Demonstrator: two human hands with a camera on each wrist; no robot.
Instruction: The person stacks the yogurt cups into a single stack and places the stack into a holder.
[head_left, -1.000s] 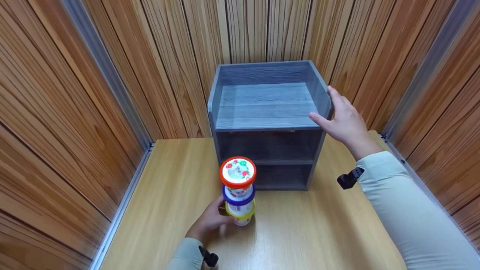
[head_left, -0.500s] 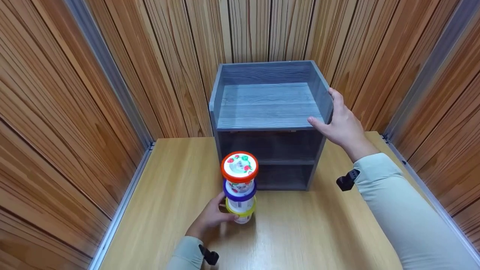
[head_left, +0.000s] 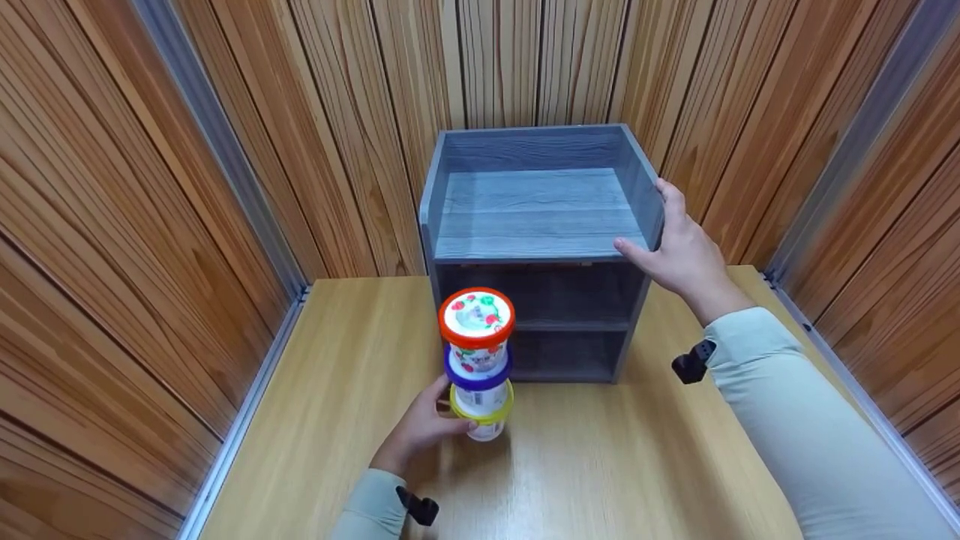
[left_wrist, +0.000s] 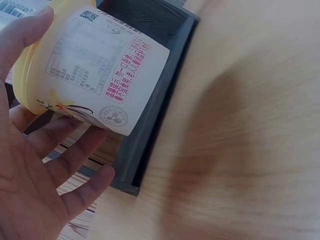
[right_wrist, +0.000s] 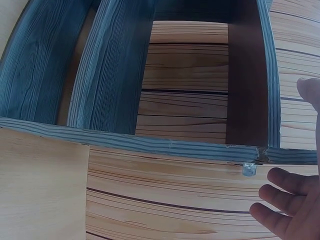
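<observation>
Three lidded tubs are stacked upright in the head view: a red-lidded tub [head_left: 477,318] on top, a purple-lidded tub [head_left: 478,375] in the middle, a yellow-lidded tub [head_left: 483,409] at the bottom. My left hand [head_left: 424,424] grips the bottom tub near its yellow rim, thumb in front and fingers behind. In the left wrist view that tub's printed side faces the camera, and its base looks clear of the tabletop. My right hand [head_left: 681,251] is at the right side panel of the grey shelf unit [head_left: 532,206], with fingers outside and thumb on the inner side; contact is unclear.
The shelf unit has a walled top and two compartments [head_left: 570,356] below, partly hidden by the stack. It stands on a light wooden table [head_left: 352,352]. Wood-patterned walls [head_left: 495,60] enclose the back and both sides, with metal strips [head_left: 247,427] along the table's sides.
My left hand and the tub stack have risen slightly, the red lid shifting upward in view. The right hand has barely moved, drawing a little closer around the side panel.
</observation>
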